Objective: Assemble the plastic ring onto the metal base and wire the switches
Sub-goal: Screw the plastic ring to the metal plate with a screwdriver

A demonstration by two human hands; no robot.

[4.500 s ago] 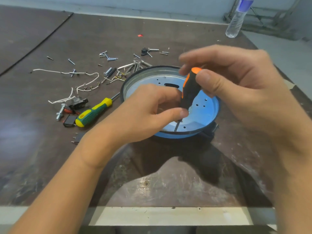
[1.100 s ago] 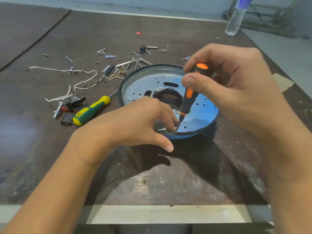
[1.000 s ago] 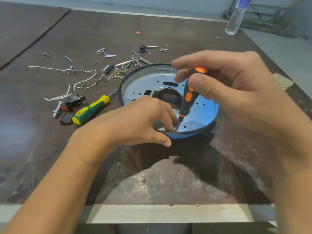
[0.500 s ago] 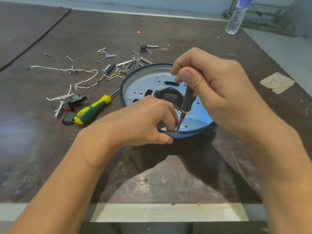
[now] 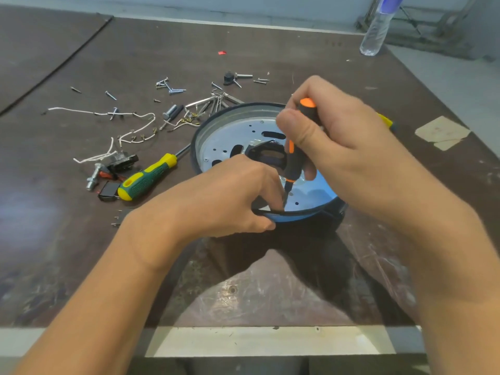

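Both hands are engaged over the tabletop (image 5: 81,253).

Left hand (image 5: 232,198): fingers curled. The thumb lies outside the near rim of the metal base (image 5: 238,131) and the fingers reach inside it, so the hand pinches that rim. A black ring (image 5: 303,211) runs along the rim edge at that spot. Whether it is fully seated cannot be told.

Right hand (image 5: 349,150): closed round the handle of an orange-and-black screwdriver (image 5: 296,161), with the thumb pressed on the upper handle. The tool stands nearly upright. Its tip meets the floor of the base just inside the near rim, right beside the left fingertips.

The metal base sits on the tabletop directly under both hands, open side up. A black fitting (image 5: 266,154) lies at its centre, between the hands.

Outboard of the left hand lies a green-and-yellow screwdriver (image 5: 147,178), its shaft pointing at the base. Beyond it are small black parts (image 5: 123,160), white wires (image 5: 135,128) and scattered screws (image 5: 170,87). Far beyond the right hand stands a clear bottle (image 5: 374,31). Paper scraps (image 5: 441,132) lie outboard of the right hand.
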